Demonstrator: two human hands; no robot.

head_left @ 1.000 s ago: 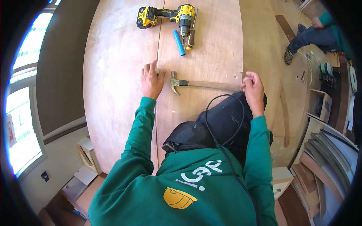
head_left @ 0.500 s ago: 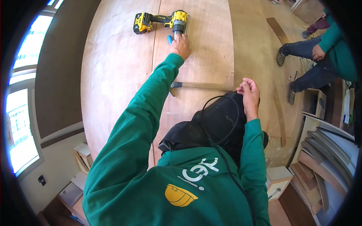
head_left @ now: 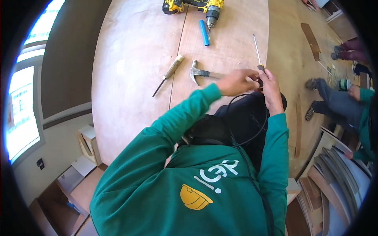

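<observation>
Right hand (head_left: 272, 87) has the screwdriver (head_left: 260, 66) by its handle, R of the hammer (head_left: 204, 73); left hand (head_left: 237, 82) is beside it, can't tell if gripping. IMO hold firm w/ tip pointing away.

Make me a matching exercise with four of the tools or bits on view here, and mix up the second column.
Things:
1. Drill
2. Screwdriver
3. Hammer
4. Slim tube

Places, colours or states:
A. Held in the right hand
B. Blue all along its visible length
C. At the picture's top edge
D. Lying with its handle running behind the left hand

Right pairs: 1-C, 2-A, 3-D, 4-B.
</observation>
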